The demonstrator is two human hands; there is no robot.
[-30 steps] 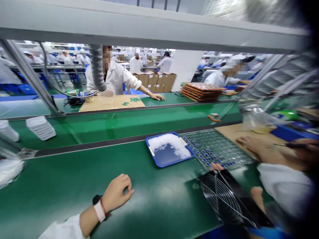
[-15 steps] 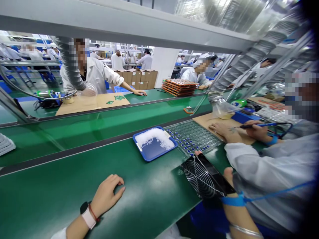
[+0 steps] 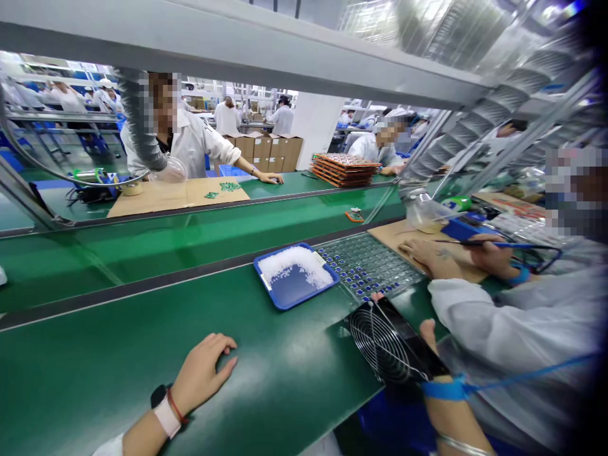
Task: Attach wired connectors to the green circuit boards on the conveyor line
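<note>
"At the near edge of the smooth green worktop (image 3: pixel 285 380), what does the person's right hand (image 3: pixel 428 332) do?"

"It has hold of a black boxy fan (image 3: pixel 398 335) with a round silver wire guard (image 3: pixel 375 345). Some fingertips come over the far edge, and the thumb stands at the right side. The palm is hidden, so one cannot tell how tight the grip is."

"And the left hand (image 3: pixel 202 370)?"

"It rests on the worktop, half open, with fingers softly bent and thumb apart, holding nothing."

"Which step is in hand, then?"

"Judging from this, the handling of the fan. It is tilted, near the clear flat tray (image 3: pixel 380 256) of small blue squares, and apart from the shallow blue plastic tray (image 3: pixel 289 294) with white granules (image 3: pixel 285 259)."

"What would the next move call for?"

"Probably a steady right wrist, so that the fan knocks neither tray nor the co-worker's white sleeve (image 3: pixel 470 310) nearby. The left hand is free to support it."
</note>
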